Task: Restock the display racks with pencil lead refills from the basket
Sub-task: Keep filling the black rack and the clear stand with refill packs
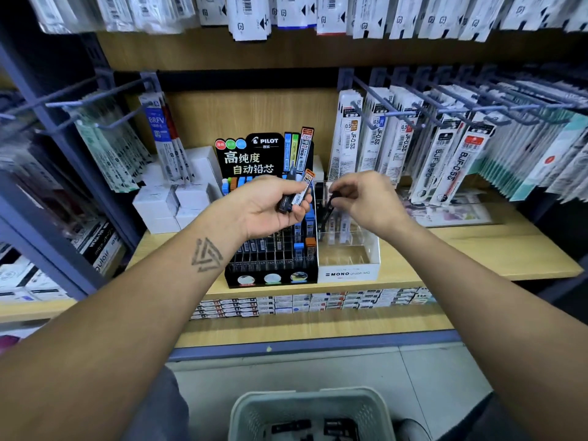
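Holding a small bundle of slim black and orange-capped lead refill cases (297, 194) in my left hand (270, 206), fingers curled around them, I pinch one dark refill case (331, 202) with my right hand (366, 202) above the clear acrylic rack labelled MONO (348, 249). The black Pilot rack with small slots (270, 262) stands just beside it on the wooden shelf (477, 249). The risk I see: the case could enter tilted and fall flat, or my loose bundle could slip. More refills lie in the pale green plastic basket (313, 409) below.
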`<state>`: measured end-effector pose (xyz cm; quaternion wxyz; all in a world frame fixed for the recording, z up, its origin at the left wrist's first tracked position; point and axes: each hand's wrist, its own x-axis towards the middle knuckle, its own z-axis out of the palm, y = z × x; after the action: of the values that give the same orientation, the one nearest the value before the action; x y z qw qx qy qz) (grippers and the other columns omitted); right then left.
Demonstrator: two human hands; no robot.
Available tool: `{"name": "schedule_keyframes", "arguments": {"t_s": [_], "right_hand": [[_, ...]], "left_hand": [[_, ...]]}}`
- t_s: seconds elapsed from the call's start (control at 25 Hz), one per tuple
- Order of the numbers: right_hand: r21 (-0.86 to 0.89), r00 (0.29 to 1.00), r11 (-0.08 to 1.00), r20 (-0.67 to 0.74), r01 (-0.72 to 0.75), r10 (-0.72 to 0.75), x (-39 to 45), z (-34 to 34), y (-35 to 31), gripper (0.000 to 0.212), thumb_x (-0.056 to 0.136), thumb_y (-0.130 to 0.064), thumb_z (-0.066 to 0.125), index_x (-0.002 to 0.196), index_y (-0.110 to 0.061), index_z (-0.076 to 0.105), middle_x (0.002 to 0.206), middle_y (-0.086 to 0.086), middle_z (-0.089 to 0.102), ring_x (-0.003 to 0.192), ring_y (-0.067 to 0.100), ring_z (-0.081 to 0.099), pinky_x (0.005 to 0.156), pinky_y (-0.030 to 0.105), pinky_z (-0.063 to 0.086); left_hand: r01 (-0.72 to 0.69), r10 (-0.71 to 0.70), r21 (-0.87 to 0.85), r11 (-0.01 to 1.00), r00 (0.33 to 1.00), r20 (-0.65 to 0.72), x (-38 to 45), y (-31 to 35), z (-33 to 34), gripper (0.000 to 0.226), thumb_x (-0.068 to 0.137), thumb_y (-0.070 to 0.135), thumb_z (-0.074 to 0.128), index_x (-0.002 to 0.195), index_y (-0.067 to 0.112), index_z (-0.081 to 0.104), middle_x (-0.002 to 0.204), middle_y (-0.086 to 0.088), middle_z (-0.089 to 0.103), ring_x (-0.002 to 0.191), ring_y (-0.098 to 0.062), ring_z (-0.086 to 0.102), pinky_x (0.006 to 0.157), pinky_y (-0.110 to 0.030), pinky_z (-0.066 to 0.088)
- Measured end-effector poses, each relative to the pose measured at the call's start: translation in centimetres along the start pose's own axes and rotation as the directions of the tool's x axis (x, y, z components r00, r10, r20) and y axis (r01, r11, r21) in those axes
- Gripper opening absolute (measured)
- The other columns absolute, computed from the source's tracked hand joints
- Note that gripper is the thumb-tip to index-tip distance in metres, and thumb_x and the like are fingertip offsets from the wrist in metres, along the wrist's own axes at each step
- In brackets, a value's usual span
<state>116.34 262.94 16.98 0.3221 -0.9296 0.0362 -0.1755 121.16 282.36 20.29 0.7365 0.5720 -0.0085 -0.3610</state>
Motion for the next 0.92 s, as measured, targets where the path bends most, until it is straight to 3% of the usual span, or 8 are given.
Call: {"name": "schedule_keyframes", "arguments": {"t_s": [0.4, 0.72, 0.8, 0.84, 0.88, 0.92], "right_hand": [[-0.4, 0.989, 0.906, 0.106, 0.141, -0.107, -0.8, 2.7, -0.6, 0.025, 0.09, -0.023, 0.072, 0.114, -0.026, 0.067, 0.102, 0.006, 0.074, 0.1, 0.031, 0.066, 0.087, 0.041, 0.051], [-0.323, 0.991, 0.938, 0.079, 0.125, -0.105, -0.4, 2.9, 0.2, 0.01, 0.088, -0.014, 0.072, 0.096, -0.018, 0.078, 0.099, 0.0, 0.07, 0.091, 0.022, 0.066, 0.084, 0.037, 0.054], [-0.155, 0.998, 0.987, 0.043, 0.043, -0.036, -0.3, 2.5, -0.3, 0.012, 0.09, -0.01, 0.069, 0.095, -0.016, 0.079, 0.094, 0.0, 0.07, 0.087, 0.02, 0.065, 0.082, 0.034, 0.054], [0.068, 0.997, 0.995, 0.044, -0.07, 0.068, -0.4, 2.0, -0.9, 0.013, 0.091, -0.007, 0.067, 0.095, -0.014, 0.077, 0.091, 0.001, 0.071, 0.082, 0.019, 0.066, 0.079, 0.034, 0.055], [0.34, 0.978, 0.917, 0.096, -0.208, 0.186, -0.5, 1.5, -1.5, 0.013, 0.093, -0.005, 0.065, 0.097, -0.012, 0.075, 0.087, 0.004, 0.073, 0.076, 0.019, 0.066, 0.074, 0.035, 0.056], [0.561, 0.944, 0.759, 0.199, -0.33, 0.264, -0.8, 0.9, -2.1, 0.012, 0.095, -0.004, 0.063, 0.1, -0.008, 0.073, 0.082, 0.008, 0.073, 0.071, 0.019, 0.066, 0.069, 0.034, 0.055]], "left_hand": [[-0.008, 0.008, 0.022, 1.0, 1.0, -0.009, 0.2, -0.4, -0.6, 0.005, 0.098, 0.002, 0.056, 0.102, -0.001, 0.057, 0.079, -0.017, 0.06, 0.061, -0.018, 0.057, 0.044, -0.019, 0.046], [0.005, -0.005, 0.051, 0.999, 1.0, -0.014, -0.3, -0.8, -0.5, 0.012, 0.097, 0.001, 0.057, 0.109, -0.002, 0.056, 0.079, -0.018, 0.062, 0.062, -0.019, 0.06, 0.046, -0.02, 0.048], [0.02, -0.018, 0.082, 0.996, 1.0, -0.02, -0.4, -1.1, -0.4, 0.012, 0.097, 0.001, 0.058, 0.108, -0.004, 0.057, 0.078, -0.018, 0.063, 0.062, -0.018, 0.061, 0.046, -0.02, 0.049], [0.028, -0.026, 0.102, 0.994, 0.999, -0.022, -0.5, -1.3, -0.3, 0.012, 0.098, 0.002, 0.058, 0.108, -0.004, 0.058, 0.078, -0.017, 0.064, 0.062, -0.018, 0.062, 0.046, -0.019, 0.05], [0.035, -0.033, 0.122, 0.992, 0.999, -0.02, -0.6, -1.5, -0.3, 0.013, 0.098, 0.003, 0.058, 0.108, -0.005, 0.059, 0.078, -0.017, 0.065, 0.062, -0.017, 0.063, 0.046, -0.019, 0.05], [0.041, -0.04, 0.137, 0.99, 0.999, -0.015, -0.7, -1.6, -0.2, 0.016, 0.097, 0.004, 0.059, 0.11, -0.006, 0.06, 0.079, -0.016, 0.066, 0.062, -0.017, 0.063, 0.046, -0.019, 0.05]]}}
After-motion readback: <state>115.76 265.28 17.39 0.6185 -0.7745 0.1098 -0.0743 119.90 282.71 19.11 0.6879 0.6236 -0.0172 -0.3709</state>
